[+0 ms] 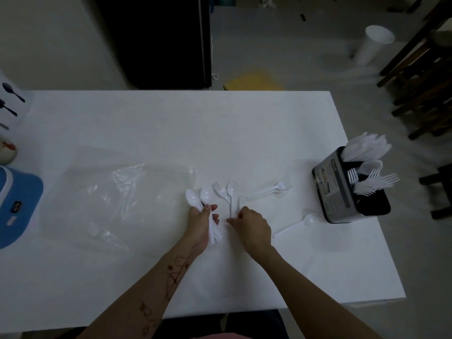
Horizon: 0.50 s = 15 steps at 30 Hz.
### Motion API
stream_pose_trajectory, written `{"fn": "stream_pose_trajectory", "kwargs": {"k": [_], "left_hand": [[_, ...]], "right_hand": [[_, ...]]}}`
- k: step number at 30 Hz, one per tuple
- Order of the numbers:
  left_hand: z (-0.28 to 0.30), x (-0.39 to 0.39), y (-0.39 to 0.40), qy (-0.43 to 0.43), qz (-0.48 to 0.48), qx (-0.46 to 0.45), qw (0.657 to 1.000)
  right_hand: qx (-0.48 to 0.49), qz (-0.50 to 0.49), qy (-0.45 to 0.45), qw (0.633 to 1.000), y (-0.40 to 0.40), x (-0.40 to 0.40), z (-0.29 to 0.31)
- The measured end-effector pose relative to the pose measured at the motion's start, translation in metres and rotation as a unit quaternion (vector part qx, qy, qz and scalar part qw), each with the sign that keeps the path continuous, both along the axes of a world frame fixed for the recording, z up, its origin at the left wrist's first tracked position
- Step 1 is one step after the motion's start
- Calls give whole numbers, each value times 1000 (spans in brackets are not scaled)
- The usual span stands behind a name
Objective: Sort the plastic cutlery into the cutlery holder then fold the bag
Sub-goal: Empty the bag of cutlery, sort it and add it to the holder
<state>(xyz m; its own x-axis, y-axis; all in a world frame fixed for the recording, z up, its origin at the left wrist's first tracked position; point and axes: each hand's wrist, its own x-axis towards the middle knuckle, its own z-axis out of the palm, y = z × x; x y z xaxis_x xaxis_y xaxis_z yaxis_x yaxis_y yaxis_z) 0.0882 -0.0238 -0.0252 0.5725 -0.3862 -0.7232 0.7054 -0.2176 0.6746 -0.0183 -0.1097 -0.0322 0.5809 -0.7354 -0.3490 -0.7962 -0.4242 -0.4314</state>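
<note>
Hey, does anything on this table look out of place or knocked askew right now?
Nothing damaged or spilled. A few pieces still lie loose on the table: a spoon and a fork point different ways short of the holder. The bag lies crumpled and unfolded. The left hand grips a bunch of spoons.

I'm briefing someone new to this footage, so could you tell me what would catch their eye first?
At the centre of the white table, the left hand grips a bunch of white plastic spoons while the right hand pinches loose cutlery lying beside it. At the right edge stands a black-and-silver cutlery holder bristling with forks; a crumpled clear plastic bag lies left.
</note>
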Motion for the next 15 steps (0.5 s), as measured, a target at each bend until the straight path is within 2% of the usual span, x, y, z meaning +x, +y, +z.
{"fn": "stream_pose_trajectory", "kwargs": {"k": [3,7,12,15], "left_hand": [[-2,2,6,-30,-28,14,999],[-7,6,15,-23,-33,3,999],[-8,1,12,-18,-25,-1,1000],[0,-5,-1,-13,-27,-27,999]], "right_hand": [[-24,22,49,998,2,7,-2],[30,-15,70,997,-7,9,1],[118,-79,-57,988,-13,-5,5],[173,-56,-135,974,-18,-17,14]]}}
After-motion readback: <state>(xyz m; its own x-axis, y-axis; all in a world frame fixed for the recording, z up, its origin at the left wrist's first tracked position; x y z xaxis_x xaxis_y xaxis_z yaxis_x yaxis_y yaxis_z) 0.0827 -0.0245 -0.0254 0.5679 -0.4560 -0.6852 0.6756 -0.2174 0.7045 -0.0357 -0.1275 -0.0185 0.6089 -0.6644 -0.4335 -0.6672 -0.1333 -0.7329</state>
